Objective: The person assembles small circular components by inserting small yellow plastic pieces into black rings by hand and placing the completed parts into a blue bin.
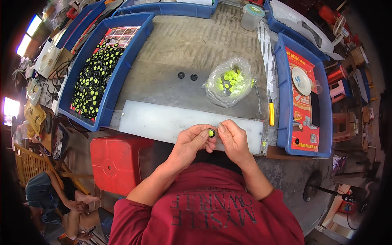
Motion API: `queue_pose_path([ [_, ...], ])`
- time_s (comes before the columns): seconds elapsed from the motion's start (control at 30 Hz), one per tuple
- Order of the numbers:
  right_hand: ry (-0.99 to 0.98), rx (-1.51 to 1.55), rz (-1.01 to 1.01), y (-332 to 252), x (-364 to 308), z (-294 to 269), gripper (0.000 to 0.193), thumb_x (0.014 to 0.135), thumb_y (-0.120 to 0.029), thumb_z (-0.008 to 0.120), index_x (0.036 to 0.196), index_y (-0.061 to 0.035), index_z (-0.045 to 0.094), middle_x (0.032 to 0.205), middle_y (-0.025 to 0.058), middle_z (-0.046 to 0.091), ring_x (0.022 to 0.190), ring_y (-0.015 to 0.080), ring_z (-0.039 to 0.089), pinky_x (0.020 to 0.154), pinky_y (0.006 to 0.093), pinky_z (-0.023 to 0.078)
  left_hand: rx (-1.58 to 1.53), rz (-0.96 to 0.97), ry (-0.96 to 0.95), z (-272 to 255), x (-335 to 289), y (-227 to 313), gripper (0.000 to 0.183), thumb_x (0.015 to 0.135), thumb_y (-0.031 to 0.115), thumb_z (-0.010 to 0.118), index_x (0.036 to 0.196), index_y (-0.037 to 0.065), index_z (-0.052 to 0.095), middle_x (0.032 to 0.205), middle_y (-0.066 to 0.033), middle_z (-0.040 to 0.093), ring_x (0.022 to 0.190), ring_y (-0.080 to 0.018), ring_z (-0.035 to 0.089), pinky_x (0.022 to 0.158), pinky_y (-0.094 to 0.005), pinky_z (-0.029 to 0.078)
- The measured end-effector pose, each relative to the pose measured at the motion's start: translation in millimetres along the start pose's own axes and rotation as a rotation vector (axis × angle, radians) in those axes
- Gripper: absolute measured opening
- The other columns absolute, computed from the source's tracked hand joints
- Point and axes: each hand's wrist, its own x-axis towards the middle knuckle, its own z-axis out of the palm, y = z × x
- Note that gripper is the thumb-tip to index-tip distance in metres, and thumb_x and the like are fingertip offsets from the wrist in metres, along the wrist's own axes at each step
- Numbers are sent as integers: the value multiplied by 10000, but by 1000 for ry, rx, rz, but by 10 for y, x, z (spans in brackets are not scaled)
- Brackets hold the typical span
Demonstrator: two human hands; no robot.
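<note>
Between my two hands, over the near edge of the white board, is a small round black part with a yellow-green centre. My left hand pinches it between thumb and fingers. Close beside it, my right hand has its thumb and fingertips pressed together; whatever they hold, if anything, is hidden. Farther off on the table lie two plain black round parts. To their right sits an open clear plastic bag with yellow-green discs inside.
At left, a blue tray holds many black-and-green round parts. Another blue tray at right carries a white dish. A yellow-handled screwdriver and a lidded clear jar are on the table. A red stool stands below; another person sits lower left.
</note>
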Motion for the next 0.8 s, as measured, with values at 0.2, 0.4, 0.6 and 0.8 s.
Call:
queue_pose_path([
  [0.2,21,4,-72,-50,-14,16,208,851,-174,471,744,3,496,618,91,515,522,164,491,472,281,385,211,30,41,54,-17,-2,162,846,81,489,962,-28,516,771,-60,566,673,-98,542,594,-206,452],
  [0.4,34,-275,-347,8,-4,130,327,796,-268,550,607,-28,431,527,105,451,443,248,460,406,327,366,727,182,56,123,-92,-47,87,832,6,467,770,-15,525,721,-45,558,595,-61,503,518,-205,437],
  [0.6,65,-357,-466,42,-25,156,394,770,-283,583,524,-56,376,452,84,401,392,244,431,373,334,336,733,297,102,167,-132,-110,91,814,-19,463,746,-4,522,619,-31,549,556,-62,503,489,-205,422],
  [0.8,63,-319,-525,8,-5,147,393,764,-253,594,512,-54,369,446,85,386,388,249,425,366,336,329,765,371,148,212,-148,-116,82,815,11,483,743,8,521,562,-21,529,526,-59,494,479,-205,413],
])
